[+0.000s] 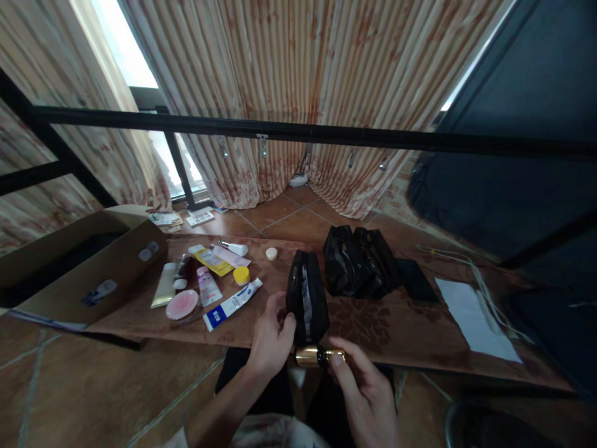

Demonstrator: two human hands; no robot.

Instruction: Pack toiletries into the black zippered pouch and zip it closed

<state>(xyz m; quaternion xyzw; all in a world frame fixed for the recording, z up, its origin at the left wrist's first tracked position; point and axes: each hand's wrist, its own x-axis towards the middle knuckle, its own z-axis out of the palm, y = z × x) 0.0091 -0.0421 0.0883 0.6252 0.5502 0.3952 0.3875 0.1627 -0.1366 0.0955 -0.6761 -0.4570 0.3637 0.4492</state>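
Left hand (273, 339) is clamping the black pouch (308, 298) at the table's (373, 323) near edge, right hand (366, 392) is pinching a gold cosmetic tube (310, 356) just beside it, loose cosmetics (209, 286) lying unpacked toward the left end.

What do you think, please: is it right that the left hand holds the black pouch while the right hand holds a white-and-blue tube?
Not quite: the right hand holds a gold tube; the white-and-blue tube lies on the table. The left hand does hold the black pouch, per the head view.
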